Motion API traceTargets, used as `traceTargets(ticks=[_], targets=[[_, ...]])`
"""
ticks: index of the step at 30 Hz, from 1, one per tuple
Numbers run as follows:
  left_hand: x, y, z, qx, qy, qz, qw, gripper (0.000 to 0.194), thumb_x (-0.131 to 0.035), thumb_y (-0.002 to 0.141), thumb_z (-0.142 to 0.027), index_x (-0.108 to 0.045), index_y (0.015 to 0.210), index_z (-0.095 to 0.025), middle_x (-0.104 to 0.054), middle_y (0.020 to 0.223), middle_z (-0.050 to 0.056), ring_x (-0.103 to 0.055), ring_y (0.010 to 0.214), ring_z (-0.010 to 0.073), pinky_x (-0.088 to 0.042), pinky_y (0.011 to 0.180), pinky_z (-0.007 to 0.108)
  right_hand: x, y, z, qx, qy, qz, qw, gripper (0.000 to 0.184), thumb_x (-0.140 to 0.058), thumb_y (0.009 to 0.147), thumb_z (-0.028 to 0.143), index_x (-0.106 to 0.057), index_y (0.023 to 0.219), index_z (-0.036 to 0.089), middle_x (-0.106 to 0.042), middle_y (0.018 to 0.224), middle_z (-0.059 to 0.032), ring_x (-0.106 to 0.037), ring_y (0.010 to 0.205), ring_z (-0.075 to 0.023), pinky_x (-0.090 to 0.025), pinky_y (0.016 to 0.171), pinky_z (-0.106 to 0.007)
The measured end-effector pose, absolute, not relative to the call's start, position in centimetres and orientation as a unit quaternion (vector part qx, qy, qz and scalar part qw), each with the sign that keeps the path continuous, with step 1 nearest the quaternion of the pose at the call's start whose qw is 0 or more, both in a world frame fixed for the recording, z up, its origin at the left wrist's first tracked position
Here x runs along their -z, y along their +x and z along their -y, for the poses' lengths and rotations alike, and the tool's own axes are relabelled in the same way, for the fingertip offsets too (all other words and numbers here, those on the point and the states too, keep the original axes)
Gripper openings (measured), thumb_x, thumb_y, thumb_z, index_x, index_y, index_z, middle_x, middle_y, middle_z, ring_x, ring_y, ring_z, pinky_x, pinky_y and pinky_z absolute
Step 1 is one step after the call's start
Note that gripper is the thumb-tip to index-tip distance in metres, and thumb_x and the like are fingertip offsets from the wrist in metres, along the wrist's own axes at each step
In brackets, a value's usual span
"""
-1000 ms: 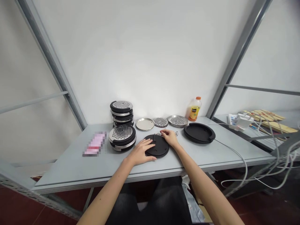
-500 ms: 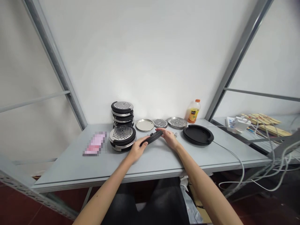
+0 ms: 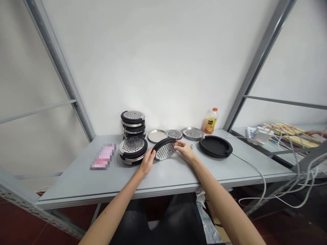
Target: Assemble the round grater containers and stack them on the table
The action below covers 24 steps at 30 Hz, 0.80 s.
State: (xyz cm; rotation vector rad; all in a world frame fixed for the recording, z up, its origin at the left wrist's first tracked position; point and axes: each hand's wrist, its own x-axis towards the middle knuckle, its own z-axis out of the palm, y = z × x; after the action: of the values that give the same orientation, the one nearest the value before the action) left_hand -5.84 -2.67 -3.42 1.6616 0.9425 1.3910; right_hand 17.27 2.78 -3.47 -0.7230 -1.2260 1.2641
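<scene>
Between my hands is a round grater plate point(image 3: 166, 151), a perforated silver disc with a black rim, tilted so its holed face looks toward me. My left hand point(image 3: 147, 162) grips the rim at its left side. My right hand point(image 3: 184, 150) pinches the right edge with thumb and fingers. Just left of my left hand lies a low stack of similar black-rimmed grater plates point(image 3: 132, 145). Behind it stands a taller stack point(image 3: 133, 117). A small metal piece point(image 3: 191, 146) lies close to my right hand, too small to make out.
Along the wall lie a plain metal disc point(image 3: 157, 135), a small perforated disc point(image 3: 174, 134) and larger perforated discs point(image 3: 193, 133). To the right are a black round tray point(image 3: 216, 146), an orange juice bottle point(image 3: 211, 121) and white cables point(image 3: 260, 175). Another person's hand point(image 3: 315, 133) shows at far right.
The grater plate has been tipped, so its perforated face now shows instead of its dark edge. Both hands stay on it. Another person's hand has appeared at far right.
</scene>
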Motion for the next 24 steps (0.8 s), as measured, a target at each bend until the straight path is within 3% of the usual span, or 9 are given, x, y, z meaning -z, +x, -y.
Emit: traceTargets(ticks=[3,8,14,17,21,24], targets=[[3.3,-5.5,2.8,-0.526,0.697,-0.314,0.374,0.046,-0.052,0.091,-0.044,-0.052,0.127,-0.015,-0.056,0.132,0.012,-0.052,0.122,0.0248,-0.038,0.107,0.041,3.3,17.5,-2.7,-0.582,-0.297,0.477,0.587,0.028,-0.083,0.058,0.029,-0.069,0.080,0.019,-0.073,0.082,-0.0026,-0.065,0.075,-0.0163,-0.048,0.077,-0.030],[3.5,-5.0,3.0,-0.512,0.720,-0.284,0.373,0.052,-0.062,0.086,-0.034,-0.046,0.131,-0.014,-0.054,0.133,0.014,-0.054,0.120,0.0253,-0.042,0.105,0.042,3.0,17.8,-2.5,-0.625,-0.278,0.448,0.575,0.030,-0.080,0.065,0.034,-0.068,0.087,0.019,-0.074,0.087,-0.0048,-0.067,0.075,-0.0173,-0.049,0.073,-0.031],[3.6,-4.9,3.0,-0.490,0.720,-0.299,0.389,0.052,-0.061,0.087,-0.033,-0.044,0.133,-0.016,-0.057,0.128,0.013,-0.059,0.113,0.0242,-0.049,0.098,0.040,3.0,18.0,-2.4,-0.632,-0.275,0.454,0.565,0.028,-0.078,0.069,0.035,-0.067,0.089,0.019,-0.074,0.088,-0.0045,-0.067,0.075,-0.0168,-0.050,0.073,-0.030],[3.7,-4.9,3.3,-0.478,0.732,-0.315,0.370,0.062,-0.064,0.085,-0.033,-0.037,0.138,-0.016,-0.058,0.127,0.014,-0.063,0.106,0.0240,-0.053,0.092,0.040,3.1,18.0,-2.5,-0.634,-0.278,0.448,0.566,0.028,-0.077,0.070,0.037,-0.067,0.090,0.019,-0.074,0.089,-0.0040,-0.067,0.075,-0.0168,-0.051,0.073,-0.030],[3.2,-4.9,4.5,-0.493,0.763,-0.343,0.239,0.076,-0.064,0.085,-0.027,-0.021,0.147,-0.024,-0.042,0.143,0.015,-0.059,0.114,0.0249,-0.051,0.094,0.042,3.4,18.2,-3.1,-0.635,-0.282,0.408,0.593,0.027,-0.075,0.071,0.039,-0.068,0.089,0.020,-0.074,0.090,-0.0040,-0.068,0.084,-0.0192,-0.052,0.079,-0.032],[1.6,-4.9,5.8,-0.461,0.817,-0.344,0.036,0.058,-0.051,0.091,-0.016,-0.030,0.144,-0.027,-0.033,0.150,0.012,-0.038,0.135,0.0267,-0.039,0.108,0.048,3.5,18.3,-3.6,-0.643,-0.295,0.362,0.607,0.026,-0.076,0.069,0.037,-0.068,0.088,0.021,-0.074,0.089,-0.0039,-0.068,0.090,-0.0218,-0.053,0.084,-0.035]])
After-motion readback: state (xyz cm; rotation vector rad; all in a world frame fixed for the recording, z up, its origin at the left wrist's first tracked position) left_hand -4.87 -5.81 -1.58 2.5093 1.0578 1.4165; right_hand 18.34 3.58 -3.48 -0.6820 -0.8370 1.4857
